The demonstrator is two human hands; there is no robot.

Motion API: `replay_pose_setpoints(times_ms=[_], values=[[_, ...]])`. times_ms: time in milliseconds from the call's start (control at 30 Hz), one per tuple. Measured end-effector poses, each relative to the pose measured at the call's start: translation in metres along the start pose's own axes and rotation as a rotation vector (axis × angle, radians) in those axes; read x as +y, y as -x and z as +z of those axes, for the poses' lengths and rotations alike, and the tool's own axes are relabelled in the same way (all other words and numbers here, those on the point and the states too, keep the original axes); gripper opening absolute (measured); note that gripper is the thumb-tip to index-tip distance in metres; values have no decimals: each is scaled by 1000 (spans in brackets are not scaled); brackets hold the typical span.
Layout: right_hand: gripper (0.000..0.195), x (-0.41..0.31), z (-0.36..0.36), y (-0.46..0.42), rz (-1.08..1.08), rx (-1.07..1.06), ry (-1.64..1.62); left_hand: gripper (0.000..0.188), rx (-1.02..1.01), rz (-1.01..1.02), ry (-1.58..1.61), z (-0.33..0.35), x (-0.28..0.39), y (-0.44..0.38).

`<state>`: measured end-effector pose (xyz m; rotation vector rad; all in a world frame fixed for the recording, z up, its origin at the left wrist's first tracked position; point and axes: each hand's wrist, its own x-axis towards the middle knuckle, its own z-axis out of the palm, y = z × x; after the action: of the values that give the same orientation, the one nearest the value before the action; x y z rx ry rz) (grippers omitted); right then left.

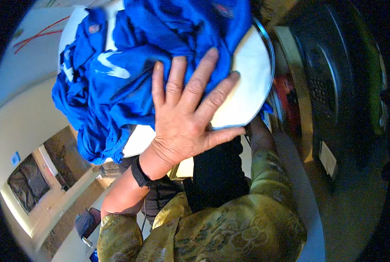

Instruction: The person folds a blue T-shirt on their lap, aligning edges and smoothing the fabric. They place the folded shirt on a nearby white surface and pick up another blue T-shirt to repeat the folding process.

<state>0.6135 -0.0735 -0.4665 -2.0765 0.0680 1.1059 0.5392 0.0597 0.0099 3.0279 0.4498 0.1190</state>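
Blue fabric (132, 95) with white markings and small reddish patches lies bunched over a round white tabletop (252, 75). My left hand (188, 108), palm down with its fingers spread, rests on the cloth's near right part. Its thumb reaches over the table's near edge, and a black band is on the wrist. My right forearm runs up to the right side of the table, in shadow. My right hand is out of view, hidden at or under the table's rim. Some of the cloth hangs over the left edge, and a small blue piece shows beyond the right rim.
A large dark machine or appliance (322, 78) stands at the right. Red and pale items (288, 95) sit between it and the table. At the lower left are a dark-panelled wooden unit (29, 183) and a dark object (87, 222) with a metal part.
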Motion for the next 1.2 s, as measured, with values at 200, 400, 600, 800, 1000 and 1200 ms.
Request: replay_pose_setpoints(times_ms=[200, 400, 600, 800, 1000, 1200], values=[[49, 28, -1, 1, -17, -25, -41, 82, -19, 40, 80, 5, -4, 3], [51, 61, -44, 34, 53, -69, -92, 77, 28, 7, 179, 6, -9, 10], [53, 75, -88, 72, 94, -53, -133, 80, 99, 39, 204, 6, -10, 9], [55, 78, -118, 114, 90, -37, -159, 76, 222, 61, 259, 6, -8, 14], [57, 44, -152, 124, -29, 5, -162, 76, 279, 100, 233, 9, -9, 13], [59, -23, -175, 99, -244, 25, -90, 77, 323, 106, 185, 10, -6, 15]])
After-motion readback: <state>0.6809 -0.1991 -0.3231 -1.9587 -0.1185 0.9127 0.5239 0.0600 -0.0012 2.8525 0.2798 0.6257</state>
